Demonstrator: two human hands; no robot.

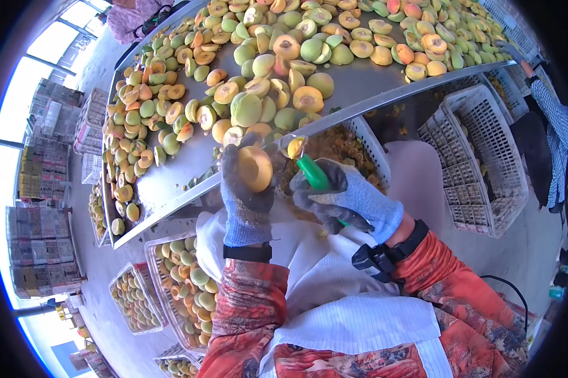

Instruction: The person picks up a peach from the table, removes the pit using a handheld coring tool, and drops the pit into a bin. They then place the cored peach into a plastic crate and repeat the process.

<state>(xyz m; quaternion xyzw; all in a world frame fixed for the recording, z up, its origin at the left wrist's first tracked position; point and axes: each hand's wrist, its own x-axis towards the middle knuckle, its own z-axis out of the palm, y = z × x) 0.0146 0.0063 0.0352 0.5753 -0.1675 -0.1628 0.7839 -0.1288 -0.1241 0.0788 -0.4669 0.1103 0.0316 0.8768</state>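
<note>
The halved fruit (257,169), cut face showing, sits just on the person's side of the metal rim (189,199) of the worktop (353,85). A narrow gap separates the 2 gloved hands; beyond the rim, metal shows between scattered fruit halves (170,113), which spread thickly toward the far side. The left hand (246,186) is closed around the halved fruit. The right hand (350,196) is wrapped around a green-handled tool (311,172), with a small yellow-orange lump (295,147) at its tip. Under the rim, behind the right hand, a white crate (371,145) holds yellowish-brown scraps. At lower left, 2 crates (150,252) (132,268) are filled with fruit. At right stands a slatted crate (517,189), its contents hard to make out; beyond it, a co-worker's patterned sleeve (548,107) reaches toward the worktop.
</note>
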